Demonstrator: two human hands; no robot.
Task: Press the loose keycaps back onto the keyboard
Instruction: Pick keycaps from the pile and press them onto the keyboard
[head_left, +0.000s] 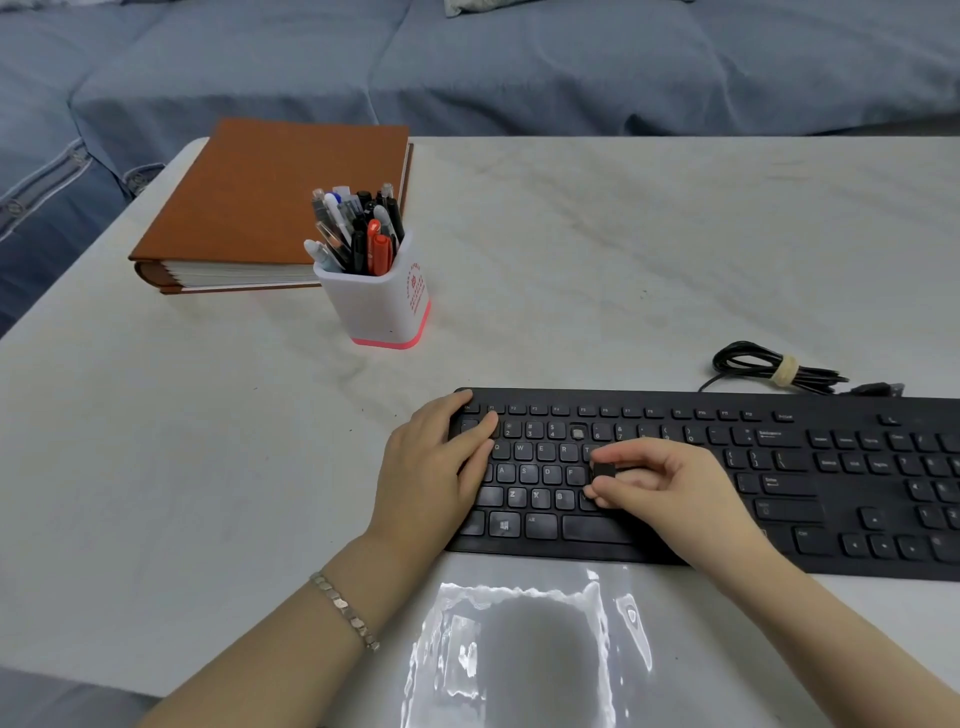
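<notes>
A black keyboard (727, 467) lies across the right half of the white table. One slot in its number row (577, 433) shows a bare switch with no cap. My right hand (660, 488) hovers over the letter keys and pinches a small black keycap (604, 471) between thumb and fingers. My left hand (436, 467) rests flat on the keyboard's left end, fingers straight over the top-left keys. Some keys under my right hand are hidden.
A clear plastic bag (524, 654) lies in front of the keyboard at the table's near edge. A white pen cup (379, 306) full of pens and a brown binder (270, 208) stand at the back left. The bundled black cable (774, 369) lies behind the keyboard.
</notes>
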